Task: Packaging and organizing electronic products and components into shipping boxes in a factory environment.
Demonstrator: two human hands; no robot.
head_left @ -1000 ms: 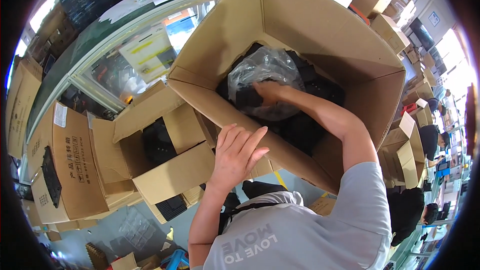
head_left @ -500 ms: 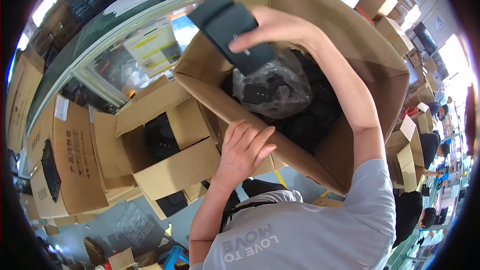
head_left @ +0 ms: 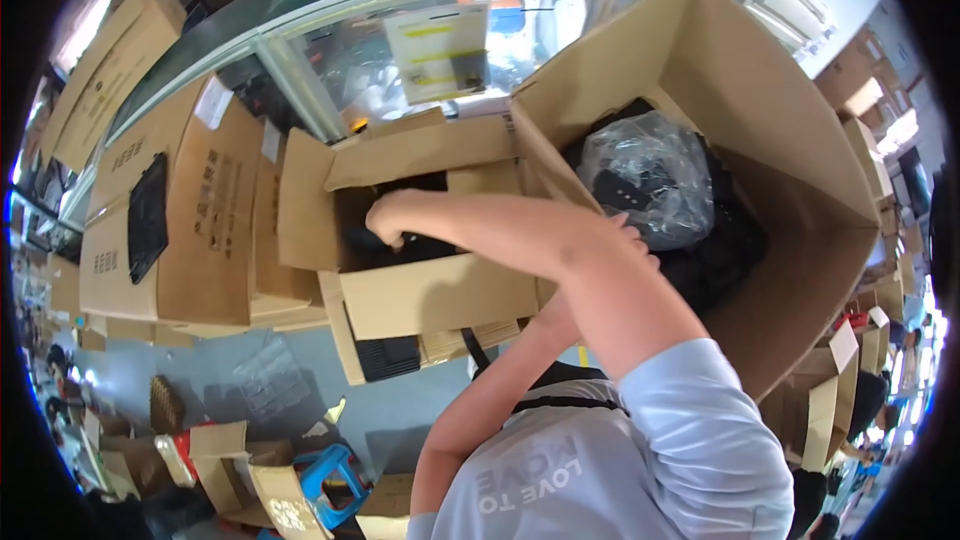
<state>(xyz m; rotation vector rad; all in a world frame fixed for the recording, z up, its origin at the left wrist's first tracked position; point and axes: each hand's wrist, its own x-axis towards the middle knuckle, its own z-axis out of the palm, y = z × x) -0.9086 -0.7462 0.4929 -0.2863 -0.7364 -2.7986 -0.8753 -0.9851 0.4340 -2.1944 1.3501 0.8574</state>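
My right hand (head_left: 390, 218) reaches down into a smaller open carton (head_left: 430, 292) on the left, its fingers curled low among black pieces (head_left: 420, 247). Whatever those fingers grip is hidden against the dark contents. The right forearm crosses in front of the left one. At the near rim of a large open carton (head_left: 770, 270), my left hand (head_left: 634, 237) rests with its fingers spread over the edge, partly covered by the right arm. Inside that large carton, a clear plastic bag (head_left: 655, 175) with black pieces in it lies on more black items (head_left: 715, 265).
Closed cartons (head_left: 205, 220) stand at the left, one with a flat black piece (head_left: 148, 218) on its side. Behind runs a glass-fronted counter (head_left: 330, 0). A blue stool (head_left: 335, 480) and crumpled clear plastic (head_left: 272, 375) are on the floor. People are at the far right.
My right hand has swung left from above the large carton, where it held a black box-like stack, down into the smaller carton. The left hand stays at the large carton's rim. The view has shifted.
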